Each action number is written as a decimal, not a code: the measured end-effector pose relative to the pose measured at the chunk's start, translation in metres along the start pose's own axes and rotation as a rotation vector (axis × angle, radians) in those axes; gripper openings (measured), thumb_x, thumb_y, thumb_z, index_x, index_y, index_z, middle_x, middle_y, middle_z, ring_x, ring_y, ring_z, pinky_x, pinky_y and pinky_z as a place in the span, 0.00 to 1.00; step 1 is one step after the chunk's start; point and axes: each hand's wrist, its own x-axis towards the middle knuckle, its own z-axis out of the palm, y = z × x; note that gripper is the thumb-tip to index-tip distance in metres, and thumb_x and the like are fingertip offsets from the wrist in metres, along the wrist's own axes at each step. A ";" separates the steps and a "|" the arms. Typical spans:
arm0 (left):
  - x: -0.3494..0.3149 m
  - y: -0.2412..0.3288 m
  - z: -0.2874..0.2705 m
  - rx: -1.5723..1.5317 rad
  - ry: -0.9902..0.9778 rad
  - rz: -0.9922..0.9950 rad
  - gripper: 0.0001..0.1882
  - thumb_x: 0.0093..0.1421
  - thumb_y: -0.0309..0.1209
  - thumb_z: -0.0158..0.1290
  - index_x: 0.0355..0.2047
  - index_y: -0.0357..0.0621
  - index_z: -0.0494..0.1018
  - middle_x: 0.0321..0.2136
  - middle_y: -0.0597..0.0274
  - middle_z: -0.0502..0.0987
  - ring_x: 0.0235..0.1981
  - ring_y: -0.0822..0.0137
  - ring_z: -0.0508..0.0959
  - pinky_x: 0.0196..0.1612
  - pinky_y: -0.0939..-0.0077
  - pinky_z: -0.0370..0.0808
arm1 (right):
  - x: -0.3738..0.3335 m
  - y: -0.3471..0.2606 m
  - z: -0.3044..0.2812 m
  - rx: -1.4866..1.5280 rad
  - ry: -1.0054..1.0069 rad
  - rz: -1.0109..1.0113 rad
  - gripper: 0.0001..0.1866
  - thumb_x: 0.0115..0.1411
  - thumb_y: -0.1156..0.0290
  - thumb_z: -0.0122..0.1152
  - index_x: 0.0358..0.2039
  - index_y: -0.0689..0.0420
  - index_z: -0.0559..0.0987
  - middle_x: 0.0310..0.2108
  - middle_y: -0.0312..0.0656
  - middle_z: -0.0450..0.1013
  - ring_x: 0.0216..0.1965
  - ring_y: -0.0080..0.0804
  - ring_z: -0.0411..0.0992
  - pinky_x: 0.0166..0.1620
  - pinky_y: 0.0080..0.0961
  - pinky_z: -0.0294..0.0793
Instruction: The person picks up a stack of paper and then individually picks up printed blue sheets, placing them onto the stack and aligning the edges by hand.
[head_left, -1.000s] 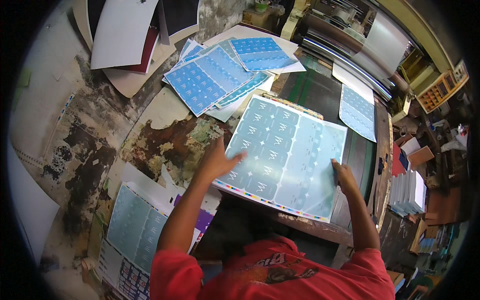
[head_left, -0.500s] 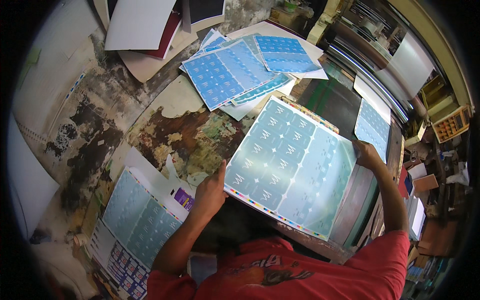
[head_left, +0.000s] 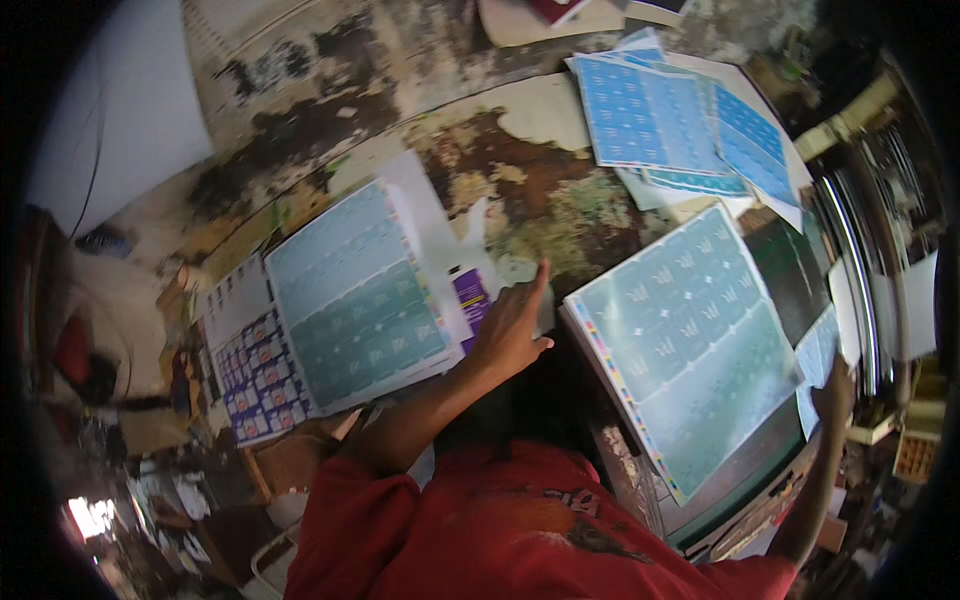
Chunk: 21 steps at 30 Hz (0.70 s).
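Head view, looking down at a person in a red shirt [head_left: 520, 530] working at a paint-stained desk [head_left: 330, 110].

Left hand [head_left: 510, 330]: loose and flat, fingers pointing up, holding nothing; it rests at the left corner of a stack of teal printed sheets [head_left: 690, 340], between that stack and a 2nd teal sheet [head_left: 355, 290] lying just to its left.

Right hand [head_left: 835, 390]: at the far right edge of the stack, near the lower corner. It seems to pinch the sheet edge, but blur and rim distortion mean I cannot tell whether it grips or only touches.

The stack lies between both hands, tilted, colour bars along its lower-left edge, partly over a dark green surface [head_left: 795, 265].

Above the hands: blue printed sheets [head_left: 650, 110] fanned out. Left of the left hand, beyond the 2nd sheet: small purple-patterned sheets [head_left: 250, 370].

Handling, as a judgement: keep the left palm steady at the corner as an anchor, lift w/ the right by the edge only, and move slowly so thin sheets don't crease or drag their neighbours.
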 end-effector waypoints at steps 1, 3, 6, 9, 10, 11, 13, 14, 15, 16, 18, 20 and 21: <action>-0.019 -0.017 0.001 0.005 0.135 -0.041 0.59 0.47 0.36 0.71 0.71 0.39 0.43 0.52 0.38 0.69 0.55 0.41 0.69 0.59 0.52 0.66 | 0.006 0.046 0.006 -0.053 0.290 -0.182 0.50 0.44 0.82 0.67 0.69 0.50 0.59 0.60 0.50 0.67 0.59 0.55 0.66 0.61 0.44 0.67; -0.081 -0.077 0.003 0.044 0.401 -0.168 0.58 0.46 0.36 0.72 0.70 0.38 0.47 0.53 0.38 0.68 0.56 0.40 0.68 0.60 0.51 0.65 | -0.023 -0.056 -0.067 0.462 0.471 -0.304 0.35 0.57 0.78 0.63 0.65 0.57 0.64 0.60 0.49 0.69 0.60 0.40 0.68 0.61 0.37 0.66; -0.184 -0.144 -0.036 0.139 0.547 -0.489 0.54 0.41 0.37 0.74 0.64 0.32 0.56 0.60 0.36 0.63 0.61 0.38 0.62 0.65 0.51 0.60 | -0.107 -0.187 -0.097 1.016 0.241 -0.253 0.18 0.60 0.71 0.62 0.50 0.63 0.78 0.46 0.45 0.77 0.46 0.34 0.74 0.56 0.34 0.70; -0.270 -0.177 -0.065 0.312 0.461 -0.698 0.56 0.38 0.36 0.75 0.64 0.32 0.57 0.59 0.35 0.63 0.61 0.38 0.62 0.65 0.50 0.59 | -0.169 -0.353 -0.070 1.047 -0.263 -0.668 0.21 0.51 0.74 0.72 0.46 0.64 0.79 0.38 0.48 0.76 0.40 0.36 0.75 0.44 0.26 0.75; -0.292 -0.180 -0.072 0.367 0.410 -0.776 0.56 0.37 0.36 0.75 0.63 0.31 0.57 0.59 0.35 0.64 0.61 0.38 0.63 0.65 0.50 0.59 | -0.177 -0.400 -0.049 1.016 -0.392 -0.737 0.27 0.49 0.70 0.75 0.49 0.64 0.77 0.41 0.50 0.75 0.41 0.40 0.75 0.44 0.27 0.75; -0.305 -0.184 -0.078 0.324 0.361 -0.796 0.55 0.36 0.35 0.75 0.63 0.32 0.58 0.58 0.36 0.65 0.60 0.38 0.63 0.64 0.50 0.60 | -0.180 -0.439 -0.029 0.836 -0.413 -0.836 0.31 0.48 0.69 0.75 0.52 0.64 0.75 0.45 0.52 0.74 0.44 0.49 0.75 0.46 0.34 0.76; -0.315 -0.193 -0.096 0.232 0.260 -0.820 0.54 0.35 0.33 0.75 0.62 0.33 0.59 0.56 0.37 0.67 0.59 0.39 0.65 0.63 0.51 0.62 | -0.189 -0.499 0.045 0.669 -0.081 -0.909 0.35 0.46 0.67 0.76 0.53 0.64 0.73 0.48 0.54 0.73 0.50 0.54 0.73 0.50 0.39 0.75; -0.313 -0.182 -0.103 0.175 0.303 -0.772 0.50 0.35 0.31 0.74 0.59 0.34 0.63 0.56 0.39 0.69 0.59 0.40 0.66 0.62 0.52 0.64 | -0.186 -0.520 0.073 0.668 -0.037 -0.922 0.33 0.46 0.67 0.76 0.51 0.64 0.74 0.47 0.55 0.74 0.49 0.55 0.73 0.50 0.41 0.75; -0.326 -0.200 -0.098 0.157 0.352 -0.748 0.47 0.35 0.31 0.74 0.57 0.35 0.66 0.53 0.39 0.71 0.57 0.41 0.68 0.59 0.52 0.67 | -0.186 -0.542 0.093 0.673 0.004 -0.952 0.31 0.45 0.67 0.76 0.49 0.64 0.75 0.45 0.56 0.74 0.49 0.55 0.74 0.50 0.42 0.75; -0.343 -0.230 -0.081 0.138 0.404 -0.735 0.43 0.36 0.31 0.74 0.54 0.35 0.68 0.51 0.40 0.73 0.54 0.41 0.71 0.56 0.52 0.69 | -0.190 -0.558 0.096 0.675 -0.023 -0.981 0.29 0.45 0.67 0.76 0.47 0.64 0.76 0.44 0.56 0.75 0.48 0.55 0.74 0.49 0.43 0.76; -0.346 -0.247 -0.079 0.137 0.423 -0.828 0.36 0.37 0.32 0.73 0.47 0.36 0.73 0.44 0.41 0.77 0.48 0.42 0.76 0.50 0.53 0.73 | -0.194 -0.576 0.095 0.662 -0.126 -0.987 0.25 0.46 0.67 0.76 0.42 0.63 0.77 0.40 0.57 0.76 0.44 0.55 0.76 0.47 0.43 0.77; -0.325 -0.220 -0.100 0.171 0.355 -1.055 0.28 0.39 0.34 0.73 0.40 0.36 0.76 0.36 0.42 0.80 0.41 0.43 0.80 0.44 0.53 0.76 | -0.198 -0.581 0.092 0.586 -0.151 -0.945 0.17 0.47 0.67 0.74 0.34 0.62 0.79 0.33 0.55 0.78 0.35 0.54 0.78 0.40 0.43 0.78; -0.335 -0.230 -0.094 0.164 0.406 -1.001 0.26 0.40 0.35 0.72 0.38 0.37 0.76 0.34 0.42 0.80 0.38 0.43 0.80 0.42 0.53 0.77 | -0.202 -0.581 0.092 0.561 -0.154 -0.922 0.17 0.47 0.67 0.75 0.33 0.61 0.79 0.33 0.55 0.78 0.35 0.54 0.78 0.39 0.43 0.78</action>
